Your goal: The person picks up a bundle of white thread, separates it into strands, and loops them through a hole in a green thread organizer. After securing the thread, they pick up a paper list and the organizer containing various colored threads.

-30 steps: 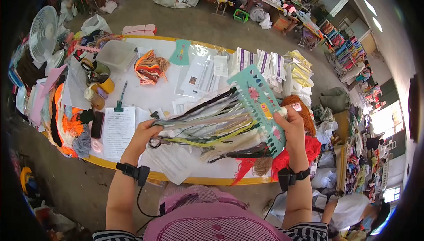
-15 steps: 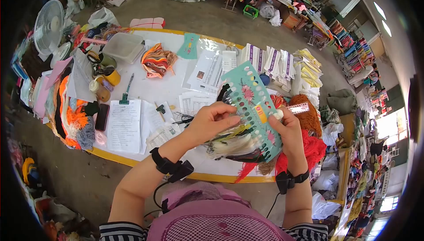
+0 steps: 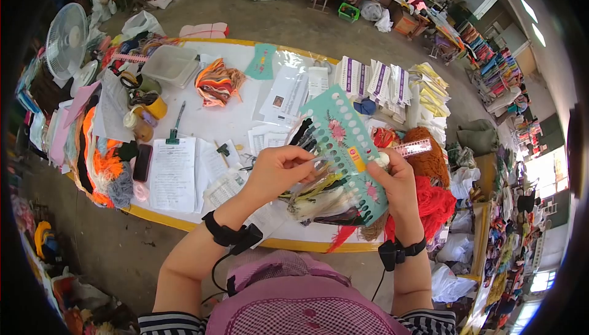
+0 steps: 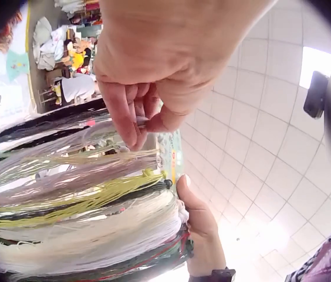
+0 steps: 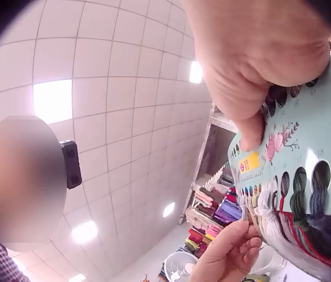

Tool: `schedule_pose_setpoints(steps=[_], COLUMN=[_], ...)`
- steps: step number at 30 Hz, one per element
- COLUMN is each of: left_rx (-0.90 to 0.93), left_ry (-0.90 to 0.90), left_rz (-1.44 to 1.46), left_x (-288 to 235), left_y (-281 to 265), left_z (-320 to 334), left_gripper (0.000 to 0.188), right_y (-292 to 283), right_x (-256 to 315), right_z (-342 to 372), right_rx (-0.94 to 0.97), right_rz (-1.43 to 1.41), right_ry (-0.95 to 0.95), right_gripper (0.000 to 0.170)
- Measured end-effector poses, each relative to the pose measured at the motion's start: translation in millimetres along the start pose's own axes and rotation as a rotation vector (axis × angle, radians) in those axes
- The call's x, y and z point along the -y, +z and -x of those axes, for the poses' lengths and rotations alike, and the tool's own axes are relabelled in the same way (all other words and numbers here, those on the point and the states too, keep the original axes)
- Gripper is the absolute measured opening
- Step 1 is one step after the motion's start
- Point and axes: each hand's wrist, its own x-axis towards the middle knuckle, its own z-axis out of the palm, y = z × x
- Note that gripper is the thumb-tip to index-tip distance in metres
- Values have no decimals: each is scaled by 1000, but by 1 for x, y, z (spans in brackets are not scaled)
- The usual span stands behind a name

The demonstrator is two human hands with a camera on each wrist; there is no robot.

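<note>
A teal floss card (image 3: 336, 131) with printed flowers and numbered holes is held up over the table, tilted. Hanks of embroidery floss (image 3: 325, 203) in black, grey, lilac, yellow-green and white hang from the holes along its left edge. My right hand (image 3: 397, 181) grips the card's right edge, thumb on the printed face. By that thumb is a small white bundle (image 3: 382, 160). At the card's left edge, my left hand (image 3: 279, 172) pinches a thin pale strand of floss close to the holes. The left wrist view shows thumb and fingertips (image 4: 131, 138) together there.
Red yarn (image 3: 434, 206) and brown yarn (image 3: 423, 163) lie right of the card. Purple-striped cards (image 3: 353, 77) are stacked behind. Leftward are a clipboard (image 3: 173, 175), a phone (image 3: 142, 163), an orange yarn bundle (image 3: 216, 83), a plastic box (image 3: 172, 65) and a fan (image 3: 66, 40).
My left hand has let go of the gathered far ends of the floss, moved right to the card's edge and pinched a strand there. My right hand keeps its grip on the card.
</note>
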Motion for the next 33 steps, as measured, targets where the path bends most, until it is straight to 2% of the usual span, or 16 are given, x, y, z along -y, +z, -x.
schedule_pose_setpoints(steps=[3,10,12,14,16,17,19,20,21,22,23,26,28,30,31,33], left_rx=[-56,-174,-271,-509,-781,-782,-996,-1019,-1061,-1097,-1112,-1091,-1079,-1114,-1146,-1189], left_ry=[4,-6,-159,-175,-214,-217,-559,-593,-695,-790,-815,-814,-747,-808,-860,-867], left_rz=[-185,-205,-23,6,-497,-495,-867,-874,-877,-876,-878,-858,-672,-787,-903,-930], left_x=[2,29,55,104,214,239,267,267,262,260,266,298,323,311,301,292], left_y=[-5,-44,-70,-106,-157,-156,-157,-153,-141,-132,-128,-131,-144,-138,-134,-127], left_z=[6,22,26,34,55,61,85,91,85,82,85,81,87,90,90,89], left_gripper=[13,11,14,25,43,43,73,73,82,91,91,92,91,94,96,98], right_y=[3,-1,-4,-12,-22,-24,-24,-24,-20,-11,-6,-13,-20,-26,-28,-31], right_x=[-2,-13,-17,-18,-25,-30,-42,-50,-52,-47,-49,-59,-65,-69,-71,-73], right_z=[2,-2,-3,-6,-6,-5,-6,-7,-5,-2,1,6,9,12,14,15], right_rx=[-12,-48,-48,-119,-73,-86,-84,-67,-49,-46,-43,5,52,59,62,-80], right_rz=[-11,-15,-3,-74,-44,-32,-35,-50,-95,-131,-106,-46,-11,60,61,119], right_ry=[-9,-22,-32,17,34,38,23,7,-1,48,87,191,263,289,292,128], right_gripper=[12,13,14,16,16,17,22,26,33,37,36,34,33,29,29,27])
